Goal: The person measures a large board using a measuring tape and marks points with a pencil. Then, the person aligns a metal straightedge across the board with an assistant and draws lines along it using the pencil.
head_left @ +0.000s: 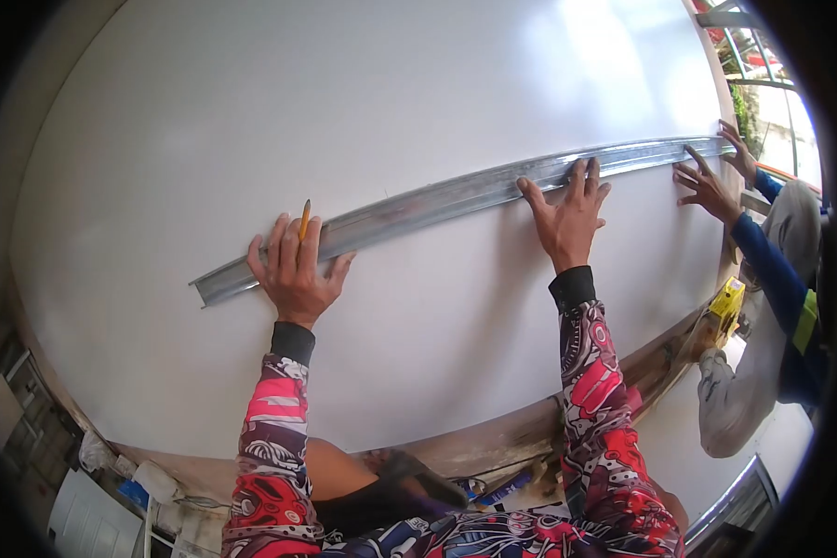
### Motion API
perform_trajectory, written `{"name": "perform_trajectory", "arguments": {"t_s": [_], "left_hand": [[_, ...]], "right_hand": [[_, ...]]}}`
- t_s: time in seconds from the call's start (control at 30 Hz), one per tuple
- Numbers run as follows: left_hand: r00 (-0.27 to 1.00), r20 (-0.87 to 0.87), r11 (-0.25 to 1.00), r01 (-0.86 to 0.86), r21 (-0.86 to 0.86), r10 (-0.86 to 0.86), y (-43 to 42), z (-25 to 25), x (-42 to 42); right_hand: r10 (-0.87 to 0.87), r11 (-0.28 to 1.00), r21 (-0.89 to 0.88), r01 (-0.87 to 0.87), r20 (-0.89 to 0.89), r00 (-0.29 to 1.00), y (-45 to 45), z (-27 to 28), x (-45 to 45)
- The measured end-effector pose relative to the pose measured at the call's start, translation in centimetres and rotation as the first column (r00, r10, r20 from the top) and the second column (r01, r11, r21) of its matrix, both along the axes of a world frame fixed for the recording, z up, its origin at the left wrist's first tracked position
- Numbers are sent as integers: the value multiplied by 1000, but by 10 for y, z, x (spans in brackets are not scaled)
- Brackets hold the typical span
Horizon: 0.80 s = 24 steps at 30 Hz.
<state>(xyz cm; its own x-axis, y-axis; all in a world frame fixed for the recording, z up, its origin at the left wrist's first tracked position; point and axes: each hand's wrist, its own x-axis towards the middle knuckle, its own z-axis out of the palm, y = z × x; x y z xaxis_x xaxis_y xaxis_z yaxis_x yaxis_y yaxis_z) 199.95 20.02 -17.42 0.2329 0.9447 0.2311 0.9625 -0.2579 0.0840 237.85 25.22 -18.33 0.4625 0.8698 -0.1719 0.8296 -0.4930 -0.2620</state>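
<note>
A long galvanized metal channel (pixel 418 202) lies slantwise across a white board (pixel 251 121). Near its lower-left end, my left hand (pixel 298 274) grips it, fingers over the channel and thumb at the lower edge. A yellow pencil (pixel 305 221) sticks up between the fingers of that hand. Further right, my right hand (pixel 570 219) rests its spread fingertips and thumb on the channel without wrapping round it. At the far right end, another person's two hands (pixel 711 193) touch the same channel.
The other person, in a blue sleeve (pixel 770 265) and grey trousers (pixel 749 372), is at the board's right edge beside a yellow tool or box (pixel 725 302). Clutter and a white panel (pixel 93 516) sit low on the left. Metal bars (pixel 744 46) stand at the upper right.
</note>
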Motion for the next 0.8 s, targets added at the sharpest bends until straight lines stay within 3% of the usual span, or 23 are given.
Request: {"name": "perform_trajectory", "arguments": {"t_s": [0.03,0.23,0.8], "left_hand": [[1000,3,1000,-5,-1,5,-2,0,0],[999,31,1000,-20,-17,21,-1,1,1],[1000,29,1000,1,-29,0,-4,-2,-3]], "right_hand": [[22,994,-109,-25,-36,999,7,16,0],[44,979,-199,-49,-32,999,19,9,8],[119,974,-189,-121,-26,993,19,11,11]]}}
